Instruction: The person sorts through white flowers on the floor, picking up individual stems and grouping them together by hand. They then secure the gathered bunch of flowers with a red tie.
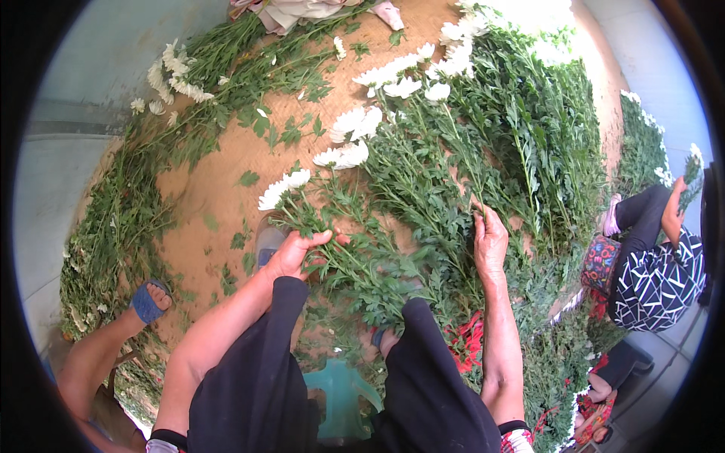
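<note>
My left hand [295,250] is closed around a small bunch of white chrysanthemums [285,188], just below the flower heads. Their leafy stems slant down to the right across my lap, between my knees. Farther right, my right hand [490,240] pinches a single chrysanthemum stem [463,148] between thumb and fingers. That stem's white bloom [437,92] points up and away from me, over other cut flowers. Between the two hands lies a loose layer of cut chrysanthemums [413,187] with their heads to the upper left.
A dense heap of chrysanthemums [527,130] rises at the upper right. More stems line the left wall [68,170]. Red ties [467,342] lie by my right knee, and a green plastic stool [334,390] is below me. Another person's leg [107,351] is at left; people sit at right.
</note>
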Action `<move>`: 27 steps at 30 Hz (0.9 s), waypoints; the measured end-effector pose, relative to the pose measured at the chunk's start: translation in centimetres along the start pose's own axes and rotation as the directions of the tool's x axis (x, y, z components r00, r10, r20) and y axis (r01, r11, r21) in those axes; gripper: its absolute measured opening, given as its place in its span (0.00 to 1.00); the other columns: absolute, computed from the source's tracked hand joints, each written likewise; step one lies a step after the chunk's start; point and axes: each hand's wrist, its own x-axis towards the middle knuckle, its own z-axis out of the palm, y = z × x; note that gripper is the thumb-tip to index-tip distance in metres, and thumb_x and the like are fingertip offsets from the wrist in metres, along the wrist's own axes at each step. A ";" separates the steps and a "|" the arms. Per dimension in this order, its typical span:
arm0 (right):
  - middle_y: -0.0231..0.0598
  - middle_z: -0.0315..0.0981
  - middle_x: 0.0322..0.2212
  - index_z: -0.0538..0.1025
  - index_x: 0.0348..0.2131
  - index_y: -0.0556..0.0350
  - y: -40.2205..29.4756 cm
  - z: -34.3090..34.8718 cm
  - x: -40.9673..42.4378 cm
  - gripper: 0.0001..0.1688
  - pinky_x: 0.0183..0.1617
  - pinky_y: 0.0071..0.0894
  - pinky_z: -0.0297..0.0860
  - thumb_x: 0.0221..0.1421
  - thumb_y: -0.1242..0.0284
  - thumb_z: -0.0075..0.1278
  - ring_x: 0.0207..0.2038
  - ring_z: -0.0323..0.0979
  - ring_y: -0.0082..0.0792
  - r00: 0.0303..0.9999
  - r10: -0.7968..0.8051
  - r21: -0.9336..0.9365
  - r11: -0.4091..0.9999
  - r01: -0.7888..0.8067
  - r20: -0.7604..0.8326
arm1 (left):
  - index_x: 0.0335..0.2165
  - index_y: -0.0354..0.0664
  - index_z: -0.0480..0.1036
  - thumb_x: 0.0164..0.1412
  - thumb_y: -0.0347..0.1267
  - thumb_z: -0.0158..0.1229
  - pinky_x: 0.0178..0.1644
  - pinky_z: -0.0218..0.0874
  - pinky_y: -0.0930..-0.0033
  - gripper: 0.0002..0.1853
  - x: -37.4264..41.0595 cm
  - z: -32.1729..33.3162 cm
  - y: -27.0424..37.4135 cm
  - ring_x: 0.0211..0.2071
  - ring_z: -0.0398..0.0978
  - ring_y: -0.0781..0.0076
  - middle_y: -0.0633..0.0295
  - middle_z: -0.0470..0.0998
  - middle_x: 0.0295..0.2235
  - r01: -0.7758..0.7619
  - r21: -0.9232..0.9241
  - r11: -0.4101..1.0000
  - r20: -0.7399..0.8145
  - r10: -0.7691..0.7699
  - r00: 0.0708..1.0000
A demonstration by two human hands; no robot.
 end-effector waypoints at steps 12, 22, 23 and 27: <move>0.42 0.75 0.41 0.74 0.51 0.49 -1.0 -1.3 -0.2 0.28 0.47 0.40 0.70 0.50 0.85 0.53 0.44 0.73 0.46 0.986 -0.168 -0.080 0.982 0.169 0.018 | 0.45 0.42 0.73 0.61 0.36 0.59 0.28 0.58 0.78 0.15 0.1 -0.1 -0.2 0.35 0.74 0.81 0.61 0.80 0.42 -0.014 -0.018 1.000 0.030 0.015 0.999; 0.35 0.73 0.37 0.75 0.51 0.42 -8.5 2.2 -7.2 0.38 0.38 0.38 0.73 0.36 0.83 0.58 0.38 0.72 0.40 0.925 -0.325 -0.151 0.922 0.357 0.199 | 0.54 0.44 0.66 0.64 0.40 0.56 0.36 0.65 0.76 0.23 0.0 2.1 0.7 0.47 0.76 0.71 0.59 0.79 0.46 -0.078 -0.020 0.997 0.121 0.080 0.989; 0.34 0.73 0.38 0.74 0.52 0.41 -8.9 2.9 -8.2 0.39 0.38 0.37 0.73 0.36 0.83 0.59 0.39 0.72 0.39 0.936 -0.283 -0.127 0.941 0.313 0.209 | 0.55 0.46 0.66 0.62 0.42 0.57 0.40 0.63 0.72 0.25 0.0 1.9 0.5 0.49 0.74 0.72 0.61 0.78 0.46 -0.064 -0.020 0.998 0.138 0.066 0.988; 0.33 0.71 0.40 0.72 0.54 0.39 -9.7 4.4 -10.1 0.46 0.40 0.39 0.73 0.32 0.88 0.52 0.43 0.71 0.40 0.913 -0.224 -0.084 0.960 0.267 0.341 | 0.57 0.50 0.66 0.59 0.45 0.60 0.49 0.61 0.64 0.29 0.2 0.9 -0.4 0.51 0.71 0.74 0.66 0.77 0.48 -0.030 -0.042 0.999 0.138 0.036 0.990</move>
